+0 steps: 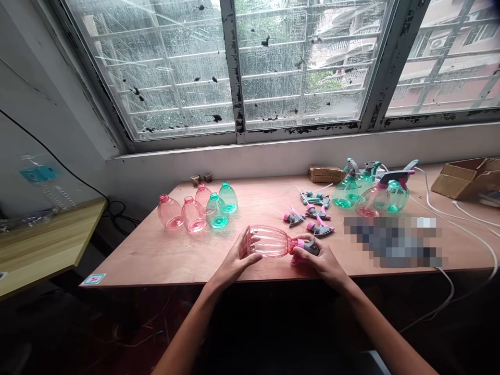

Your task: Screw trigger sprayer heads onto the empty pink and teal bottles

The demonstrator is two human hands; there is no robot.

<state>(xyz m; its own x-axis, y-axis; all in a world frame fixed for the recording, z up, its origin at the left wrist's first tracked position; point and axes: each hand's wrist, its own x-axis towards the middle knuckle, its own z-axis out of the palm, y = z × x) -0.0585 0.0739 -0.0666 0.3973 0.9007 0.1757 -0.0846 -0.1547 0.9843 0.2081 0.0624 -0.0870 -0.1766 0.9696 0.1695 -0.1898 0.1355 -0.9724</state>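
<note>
A clear pink spray bottle [270,241] lies sideways between my hands, just above the table's front part. My left hand [239,259] grips its base end, thumb below and fingers behind. At the neck, my right hand [318,260] is closed around a grey and pink trigger spray head [308,246], which sits at the bottle's mouth. Whether it is fully screwed on cannot be seen. Beyond my right hand lie several loose spray heads, among them a pink-collared one [320,227] and a green one [315,199]. To the left stand open pink bottles [194,216] and green bottles [217,211].
Several bottles with spray heads, one of them green [346,191], stand at the back right. Near them are a small brown box [326,174], an open cardboard box [464,179], white cables [469,229] and a blurred-out patch. A wooden table [128,260] edge runs in front.
</note>
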